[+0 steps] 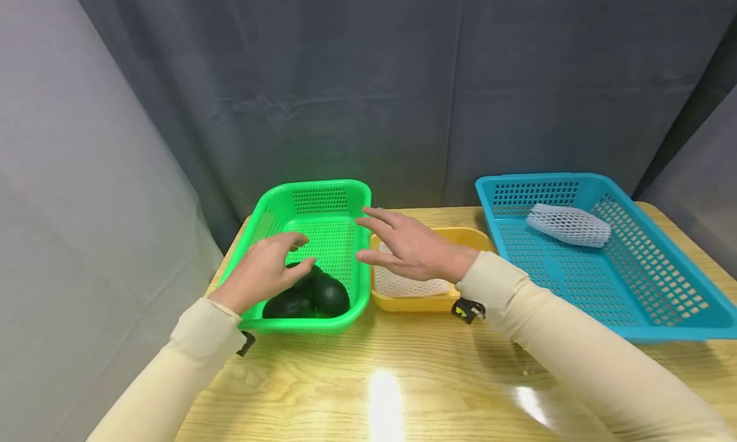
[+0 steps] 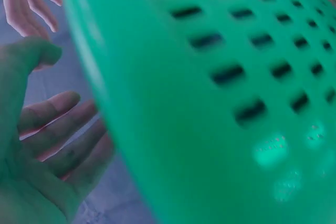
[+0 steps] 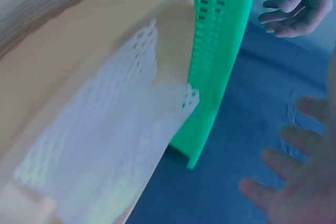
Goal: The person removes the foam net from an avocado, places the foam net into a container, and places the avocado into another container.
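Note:
My left hand [image 1: 259, 272] hovers over the near left part of a green basket [image 1: 363, 269], its fingers loosely bent and nothing held. Below it in the basket lie several dark, glossy, rounded fruits that look like avocados [image 1: 331, 295], partly hidden by the hand. Over a small yellow basket [image 1: 417, 304], my right hand [image 1: 411, 247] is stretched out with fingers spread, also without anything in it. White foam net sleeves [image 3: 105, 145] fill much of the yellow basket in the right wrist view. The left wrist view has the left palm [image 2: 42, 182] beside the green basket wall.
A large blue basket [image 1: 553, 295] stands on the right and contains one white foam net bundle [image 1: 567, 224]. All the baskets sit on a wooden table [image 1: 322, 378]. Behind it hangs a dark grey curtain [image 1: 368, 96], with a pale curtain [image 1: 86, 205] at the left.

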A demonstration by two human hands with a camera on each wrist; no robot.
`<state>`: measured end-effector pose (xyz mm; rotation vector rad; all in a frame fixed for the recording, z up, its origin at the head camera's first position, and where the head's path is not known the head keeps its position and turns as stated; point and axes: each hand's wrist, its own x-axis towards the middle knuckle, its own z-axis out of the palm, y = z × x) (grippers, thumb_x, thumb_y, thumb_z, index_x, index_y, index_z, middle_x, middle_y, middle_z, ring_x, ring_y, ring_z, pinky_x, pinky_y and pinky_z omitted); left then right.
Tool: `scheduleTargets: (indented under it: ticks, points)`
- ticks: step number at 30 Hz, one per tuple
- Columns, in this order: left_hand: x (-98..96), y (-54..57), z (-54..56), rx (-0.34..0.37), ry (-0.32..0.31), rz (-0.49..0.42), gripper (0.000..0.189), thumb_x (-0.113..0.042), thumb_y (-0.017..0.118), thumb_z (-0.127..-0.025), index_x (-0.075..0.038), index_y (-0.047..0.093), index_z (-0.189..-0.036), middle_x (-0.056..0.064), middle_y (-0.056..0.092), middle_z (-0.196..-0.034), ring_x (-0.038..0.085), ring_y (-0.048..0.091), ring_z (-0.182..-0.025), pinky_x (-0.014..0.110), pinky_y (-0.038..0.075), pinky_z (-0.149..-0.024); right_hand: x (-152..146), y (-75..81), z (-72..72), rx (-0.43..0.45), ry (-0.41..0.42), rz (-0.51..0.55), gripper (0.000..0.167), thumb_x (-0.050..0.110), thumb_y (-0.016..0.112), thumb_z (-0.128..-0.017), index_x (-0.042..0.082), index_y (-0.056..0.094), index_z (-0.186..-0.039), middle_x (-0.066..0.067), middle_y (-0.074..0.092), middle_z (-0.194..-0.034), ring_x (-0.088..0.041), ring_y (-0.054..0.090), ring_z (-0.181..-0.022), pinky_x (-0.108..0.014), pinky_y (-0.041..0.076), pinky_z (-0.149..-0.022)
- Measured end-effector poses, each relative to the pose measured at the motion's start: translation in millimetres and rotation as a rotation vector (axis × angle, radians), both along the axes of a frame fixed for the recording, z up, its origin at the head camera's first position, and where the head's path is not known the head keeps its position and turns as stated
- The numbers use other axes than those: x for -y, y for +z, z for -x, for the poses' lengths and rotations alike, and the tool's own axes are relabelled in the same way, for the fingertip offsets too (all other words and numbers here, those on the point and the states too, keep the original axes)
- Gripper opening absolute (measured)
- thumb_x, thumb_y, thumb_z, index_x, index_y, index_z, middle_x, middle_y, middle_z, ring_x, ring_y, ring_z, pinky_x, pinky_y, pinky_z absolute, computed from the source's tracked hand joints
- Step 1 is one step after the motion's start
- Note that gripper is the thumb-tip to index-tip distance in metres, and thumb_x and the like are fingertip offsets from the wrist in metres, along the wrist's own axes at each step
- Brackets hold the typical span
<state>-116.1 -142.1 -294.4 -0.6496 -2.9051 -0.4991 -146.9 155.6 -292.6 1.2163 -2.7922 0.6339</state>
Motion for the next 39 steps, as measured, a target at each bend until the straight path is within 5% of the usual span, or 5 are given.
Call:
scheduleTargets:
  ticks: [17,39]
  points:
    - [-33.2,8.9,0.6,-0.113,-0.084,-0.092,0.034,-0.032,0.066,-0.098,-0.01,0.071,-0.122,0.007,0.076,-0.122,0.024,0.071,-0.115,0.044,0.058,-0.097,-54,8.6,1.0,0.017,-0.135,-0.046,0.068,0.053,0.049,-0.105,0.012,0.038,-0.159,-0.016,0.028,-0.17,-0.042,0.036,-0.153,-0.061,0.032,-0.123]
    - [-69.6,13.9,-10.1,-0.161,-0.224,-0.113,0.029,-0.026,0.069,-0.096,-0.008,0.073,-0.118,0.005,0.077,-0.118,0.021,0.074,-0.108,0.038,0.06,-0.094,-107,30.0,-0.9,0.005,-0.284,-0.068,0.067,0.054,0.046,-0.106,0.013,0.037,-0.159,-0.017,0.028,-0.169,-0.045,0.035,-0.151,-0.066,0.032,-0.12]
